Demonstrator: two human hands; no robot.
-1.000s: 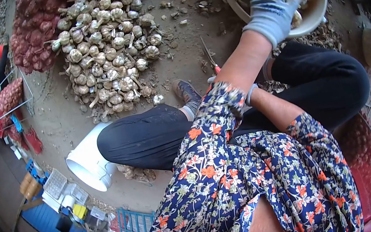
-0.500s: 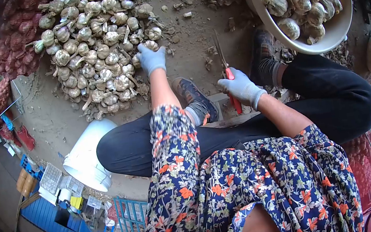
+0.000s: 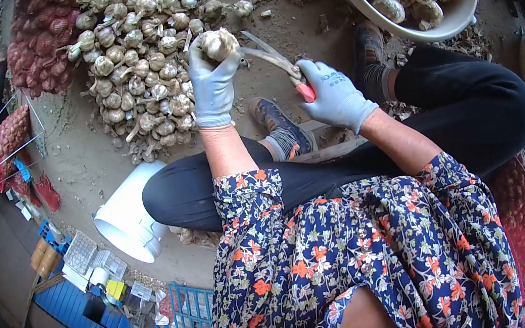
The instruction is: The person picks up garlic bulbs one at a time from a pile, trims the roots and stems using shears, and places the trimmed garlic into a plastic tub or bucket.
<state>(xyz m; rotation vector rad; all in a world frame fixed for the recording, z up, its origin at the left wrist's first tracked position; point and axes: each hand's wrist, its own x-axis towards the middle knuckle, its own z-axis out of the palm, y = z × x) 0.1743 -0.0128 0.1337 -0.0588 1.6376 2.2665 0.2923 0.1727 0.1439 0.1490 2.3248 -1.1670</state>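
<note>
My left hand (image 3: 213, 88), in a pale grey glove, holds up a garlic bulb (image 3: 218, 45) between thumb and fingers. Red-handled shears (image 3: 289, 70) are gripped in my right hand (image 3: 335, 93), also gloved. Their blades are spread apart and point left, the lower one close to the bulb. Behind and left of my left hand, a large heap of garlic bulbs (image 3: 140, 73) lies on the dirt floor. A round pale tub (image 3: 455, 28) at the upper right contains several larger bulbs.
A white bucket (image 3: 126, 211) lies tipped beside my left knee. Red mesh sacks (image 3: 45, 50) stand at the upper left, with more at the lower right. My shoe (image 3: 278, 124) is below the hands. Dry peelings litter the ground. A blue-green metal rack (image 3: 192, 320) is at the bottom.
My left hand has come away from the heap's edge and now has a bulb in it. My right hand has raised the shears, whose blades have opened and swung left towards the bulb.
</note>
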